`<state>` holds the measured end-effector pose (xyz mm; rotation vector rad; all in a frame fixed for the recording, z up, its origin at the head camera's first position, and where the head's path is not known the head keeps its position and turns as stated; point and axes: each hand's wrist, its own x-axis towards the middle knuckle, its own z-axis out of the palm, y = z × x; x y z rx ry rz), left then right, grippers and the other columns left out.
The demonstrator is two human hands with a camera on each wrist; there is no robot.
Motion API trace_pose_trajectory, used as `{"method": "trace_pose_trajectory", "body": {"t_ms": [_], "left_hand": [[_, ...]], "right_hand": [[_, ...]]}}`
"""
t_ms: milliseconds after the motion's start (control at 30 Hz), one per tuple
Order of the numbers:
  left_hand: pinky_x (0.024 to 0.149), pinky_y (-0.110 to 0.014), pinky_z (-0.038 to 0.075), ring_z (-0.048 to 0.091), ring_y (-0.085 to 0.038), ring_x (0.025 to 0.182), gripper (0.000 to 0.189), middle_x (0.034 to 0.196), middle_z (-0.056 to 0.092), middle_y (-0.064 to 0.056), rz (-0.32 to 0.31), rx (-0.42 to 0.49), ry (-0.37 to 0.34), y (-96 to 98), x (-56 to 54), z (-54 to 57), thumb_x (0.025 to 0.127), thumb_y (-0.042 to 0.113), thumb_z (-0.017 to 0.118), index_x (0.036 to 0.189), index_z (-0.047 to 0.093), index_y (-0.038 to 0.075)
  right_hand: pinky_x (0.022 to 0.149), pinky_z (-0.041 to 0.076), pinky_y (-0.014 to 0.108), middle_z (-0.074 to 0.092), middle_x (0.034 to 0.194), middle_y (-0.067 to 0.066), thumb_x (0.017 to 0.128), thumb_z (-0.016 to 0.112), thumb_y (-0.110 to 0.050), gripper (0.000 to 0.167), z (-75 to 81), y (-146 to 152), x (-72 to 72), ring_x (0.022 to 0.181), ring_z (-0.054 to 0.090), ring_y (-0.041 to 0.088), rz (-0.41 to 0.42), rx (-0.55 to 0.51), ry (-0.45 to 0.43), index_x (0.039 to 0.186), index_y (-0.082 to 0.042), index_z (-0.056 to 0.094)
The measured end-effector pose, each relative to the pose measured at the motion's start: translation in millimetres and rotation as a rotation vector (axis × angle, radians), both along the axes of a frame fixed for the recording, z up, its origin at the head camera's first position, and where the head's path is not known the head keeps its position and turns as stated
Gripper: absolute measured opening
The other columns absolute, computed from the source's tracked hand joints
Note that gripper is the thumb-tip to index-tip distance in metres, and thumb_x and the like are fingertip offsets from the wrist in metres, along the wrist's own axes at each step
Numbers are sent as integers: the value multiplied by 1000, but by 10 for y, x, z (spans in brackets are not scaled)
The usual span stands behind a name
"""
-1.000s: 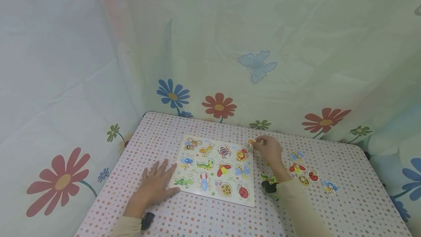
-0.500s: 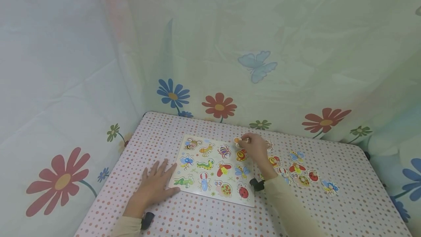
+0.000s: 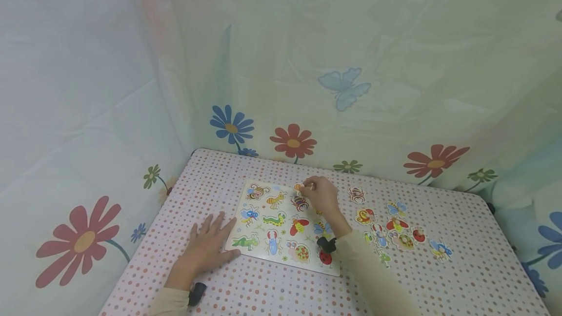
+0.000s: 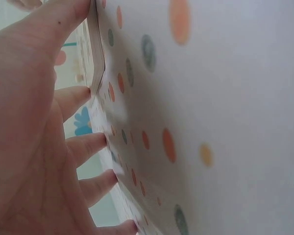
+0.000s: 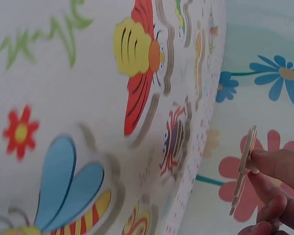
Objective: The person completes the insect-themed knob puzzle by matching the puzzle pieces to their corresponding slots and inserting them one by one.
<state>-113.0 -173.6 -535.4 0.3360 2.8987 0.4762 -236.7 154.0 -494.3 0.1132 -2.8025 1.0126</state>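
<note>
A flat insect puzzle board point(image 3: 262, 233) with recessed pictures lies on the dotted table. My left hand point(image 3: 206, 247) rests at its left edge, fingers spread; in the left wrist view the thumb and index finger touch the board's edge. Over the board's back edge, my right hand point(image 3: 324, 198) pinches a puzzle piece point(image 3: 298, 187) with some orange on it, near the spider picture point(image 3: 300, 203). The right wrist view shows this puzzle piece point(image 5: 242, 171) edge-on between thumb and fingers, raised above the board, so its picture is hidden there.
Right of the board lie several loose puzzle pieces, among them a brown spider point(image 3: 356, 195), a red ladybird point(image 3: 418, 234) and a blue-winged insect point(image 3: 440, 250). A flowered curtain point(image 3: 281, 62) hangs behind the table point(image 3: 272, 291).
My right hand has carried the pinched piece leftward, from the board's right back corner to above its back edge. The loose spider piece is now uncovered. My left hand has stayed still.
</note>
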Motion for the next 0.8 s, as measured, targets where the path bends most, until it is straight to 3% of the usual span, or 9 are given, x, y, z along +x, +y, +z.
{"method": "trace_pose_trajectory", "body": {"t_ms": [433,600,800], "left_hand": [[113,-72,4,11,-43,149,87,165,19,-11,2,-12,0,8,3,14,86,68,62,158,34,27],[113,-72,4,11,-43,149,88,165,19,-11,-1,-13,3,3,0,1,86,70,61,158,34,27],[113,-72,4,11,-43,149,88,165,19,-11,-1,-15,7,7,1,7,86,69,61,158,34,27]], "right_hand": [[77,44,49,62,72,-2,87,80,-24,18,-58,-395,6,65,53,18,66,-26,-30,94,-8,76],[80,42,48,60,73,-3,87,79,-25,17,-97,-506,12,68,52,19,65,-34,-98,93,-9,75],[90,39,55,58,73,-3,86,79,-24,15,-167,-578,22,74,52,19,71,-20,-103,91,-11,74]]}}
